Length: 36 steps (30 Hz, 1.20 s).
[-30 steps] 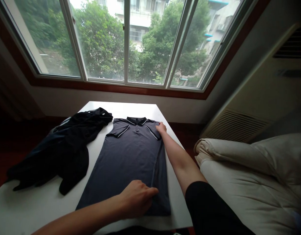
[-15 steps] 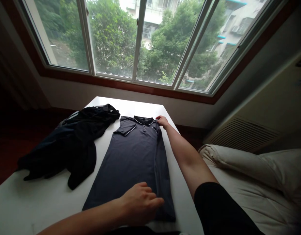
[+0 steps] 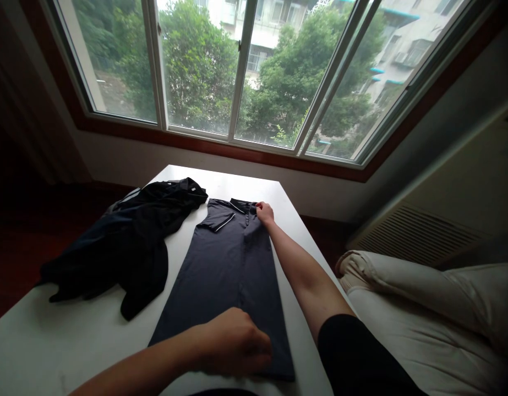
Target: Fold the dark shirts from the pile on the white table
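A dark grey polo shirt (image 3: 220,264) with white-edged trim lies on the white table, its collar toward the window. At the right side of the collar, my right hand (image 3: 265,213) pinches the shirt's shoulder, and the right part of the shirt is drawn over toward the middle. Over the lower part of the shirt, near the hem, my left hand (image 3: 236,342) is curled; its fingertips are hidden from view, so what they hold cannot be made out.
Black garments (image 3: 130,236) lie in a heap on the left of the white table (image 3: 22,341). Beyond the table's far edge are a wall and a window (image 3: 204,71). Cream bedding (image 3: 419,308) lies to the right, below a vented panel (image 3: 419,231).
My right hand has moved a little left with the shirt's shoulder, covering part of the collar. The right sleeve no longer shows. My left hand has curled more. The view has shifted slightly.
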### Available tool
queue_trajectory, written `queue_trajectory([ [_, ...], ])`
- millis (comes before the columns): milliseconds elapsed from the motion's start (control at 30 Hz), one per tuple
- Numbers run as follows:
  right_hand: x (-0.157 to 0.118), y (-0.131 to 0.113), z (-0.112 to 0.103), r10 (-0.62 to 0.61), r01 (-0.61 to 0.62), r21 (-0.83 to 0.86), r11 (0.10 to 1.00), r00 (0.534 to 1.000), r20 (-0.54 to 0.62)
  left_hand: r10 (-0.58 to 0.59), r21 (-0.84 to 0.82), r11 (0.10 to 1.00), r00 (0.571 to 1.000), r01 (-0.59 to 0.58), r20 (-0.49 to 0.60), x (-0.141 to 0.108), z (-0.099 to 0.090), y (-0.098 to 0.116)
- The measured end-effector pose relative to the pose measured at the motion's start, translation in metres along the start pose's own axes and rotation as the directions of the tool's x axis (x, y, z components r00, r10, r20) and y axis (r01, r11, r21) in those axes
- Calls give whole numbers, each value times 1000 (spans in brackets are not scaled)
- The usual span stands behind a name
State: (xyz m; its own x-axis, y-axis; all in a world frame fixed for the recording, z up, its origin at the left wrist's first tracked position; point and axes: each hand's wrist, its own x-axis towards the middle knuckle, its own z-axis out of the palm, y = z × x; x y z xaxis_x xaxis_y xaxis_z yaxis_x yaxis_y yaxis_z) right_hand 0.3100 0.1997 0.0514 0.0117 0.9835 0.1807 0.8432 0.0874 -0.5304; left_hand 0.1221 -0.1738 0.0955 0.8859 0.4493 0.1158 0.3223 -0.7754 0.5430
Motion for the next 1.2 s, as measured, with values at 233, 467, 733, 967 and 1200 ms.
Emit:
queue_trajectory([
  [233,-10,8,32,-102,120,-131,984,985,137,-70,178,981,996,79,-56,6,25,-17],
  [467,-4,8,44,-111,171,-267,948,968,226,16,215,976,1000,-18,12,13,58,-21],
  [733,2,1,44,-89,90,-318,944,996,16,52,268,962,998,-44,-22,15,67,-33],
  [967,17,-12,43,82,-59,-287,956,994,67,62,230,972,998,-53,-30,15,70,-39],
  [1200,19,-5,23,171,-171,-160,972,985,-19,47,72,996,999,-48,25,10,47,-33],
])
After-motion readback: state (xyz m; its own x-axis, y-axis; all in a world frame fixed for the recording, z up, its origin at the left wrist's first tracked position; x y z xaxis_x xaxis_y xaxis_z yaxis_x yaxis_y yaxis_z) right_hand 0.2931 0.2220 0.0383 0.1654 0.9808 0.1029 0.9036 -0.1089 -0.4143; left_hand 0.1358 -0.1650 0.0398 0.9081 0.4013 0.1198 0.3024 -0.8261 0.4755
